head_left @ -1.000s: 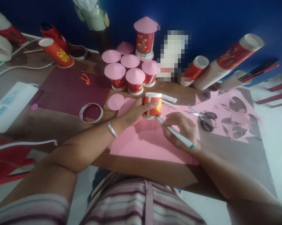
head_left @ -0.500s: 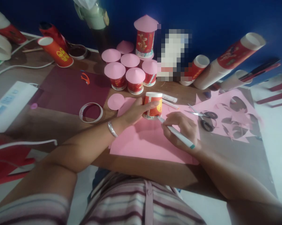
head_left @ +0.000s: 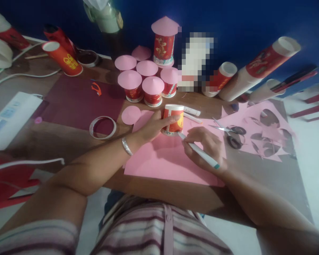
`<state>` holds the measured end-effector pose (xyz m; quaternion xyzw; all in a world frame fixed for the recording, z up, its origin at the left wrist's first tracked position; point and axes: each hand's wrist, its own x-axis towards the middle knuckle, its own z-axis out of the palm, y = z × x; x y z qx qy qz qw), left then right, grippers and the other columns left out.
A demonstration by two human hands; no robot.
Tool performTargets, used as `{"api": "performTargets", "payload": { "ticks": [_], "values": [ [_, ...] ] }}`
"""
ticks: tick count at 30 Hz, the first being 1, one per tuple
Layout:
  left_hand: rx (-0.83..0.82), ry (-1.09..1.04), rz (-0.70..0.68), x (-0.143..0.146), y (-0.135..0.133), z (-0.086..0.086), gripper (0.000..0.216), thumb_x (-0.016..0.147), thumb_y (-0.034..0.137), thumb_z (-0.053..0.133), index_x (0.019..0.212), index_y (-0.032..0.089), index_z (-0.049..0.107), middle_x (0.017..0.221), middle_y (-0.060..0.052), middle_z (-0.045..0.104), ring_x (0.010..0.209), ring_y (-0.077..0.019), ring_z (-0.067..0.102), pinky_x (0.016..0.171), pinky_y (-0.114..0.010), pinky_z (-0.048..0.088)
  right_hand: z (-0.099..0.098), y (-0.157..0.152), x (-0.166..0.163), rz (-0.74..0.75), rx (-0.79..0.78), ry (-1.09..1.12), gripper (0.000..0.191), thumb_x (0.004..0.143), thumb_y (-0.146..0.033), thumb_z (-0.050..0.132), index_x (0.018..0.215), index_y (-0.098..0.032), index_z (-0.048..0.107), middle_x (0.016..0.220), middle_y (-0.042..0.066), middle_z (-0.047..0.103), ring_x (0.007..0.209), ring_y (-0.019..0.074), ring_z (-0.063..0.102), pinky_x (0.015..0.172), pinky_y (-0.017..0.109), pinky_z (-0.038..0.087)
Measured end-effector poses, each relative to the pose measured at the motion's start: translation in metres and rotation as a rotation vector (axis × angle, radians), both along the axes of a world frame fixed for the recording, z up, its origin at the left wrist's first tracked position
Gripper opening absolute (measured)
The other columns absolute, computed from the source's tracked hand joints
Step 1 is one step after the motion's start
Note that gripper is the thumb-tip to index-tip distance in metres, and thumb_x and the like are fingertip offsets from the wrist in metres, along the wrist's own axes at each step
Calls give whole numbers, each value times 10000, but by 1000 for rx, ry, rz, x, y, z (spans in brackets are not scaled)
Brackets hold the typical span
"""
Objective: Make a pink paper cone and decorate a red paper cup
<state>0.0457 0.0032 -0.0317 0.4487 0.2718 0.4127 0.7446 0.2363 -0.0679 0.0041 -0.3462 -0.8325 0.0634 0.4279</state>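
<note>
My left hand is closed around a short red paper cup, with the thumb across its front. The cup has a yellow print and a pale lower band with green marks. In my right hand is a white marker with a green end, its tip at the cup's lower band. Pink paper lies under both hands. Just behind the cup rest more white markers. A pink paper disc is left of the cup.
Several red cups with pink cone tops stand at the back. Scissors lie at right beside cut pink scraps. A tape roll sits at left, near a maroon sheet. Paper tubes stand at back right.
Almost nothing differs. The cup seems turned slightly in my left hand, and the marker tip stays at its lower band.
</note>
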Motion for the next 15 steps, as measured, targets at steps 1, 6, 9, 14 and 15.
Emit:
{"api": "performTargets", "payload": {
  "ticks": [1,6,9,14,15],
  "values": [
    [0,3,1,0,0,0,367,836,446,818,1029,177,658,931,-24,688,849,-144,668,810,-285,557,0,0,0,-2,-2,-3,204,856,-65,685,907,-245,604,765,3,714,707,183,725,669,337,609],
    [16,6,-2,0,1,-1,372,835,459,816,1016,176,657,920,-27,696,839,-146,678,809,-294,569,2,-1,0,-14,0,-18,193,869,-76,686,920,-238,595,773,14,716,715,185,730,678,337,611],
    [23,1,-19,0,1,-1,377,838,465,814,1010,169,654,903,-33,694,821,-157,687,782,-304,584,2,-1,0,-21,-1,-27,187,874,-80,677,921,-243,598,776,7,716,711,180,726,673,333,608],
    [16,6,-29,0,1,-1,384,838,470,815,1012,171,647,886,-35,693,805,-160,687,770,-305,591,0,-1,-1,-32,12,-30,200,861,-66,674,903,-245,595,760,4,710,697,180,719,664,333,605],
    [15,9,-30,0,1,-1,387,834,469,818,1012,170,649,888,-37,695,808,-162,688,773,-306,592,-1,0,-1,-30,13,-28,202,861,-65,674,901,-245,592,758,4,708,694,181,718,662,334,605]
  ]
}}
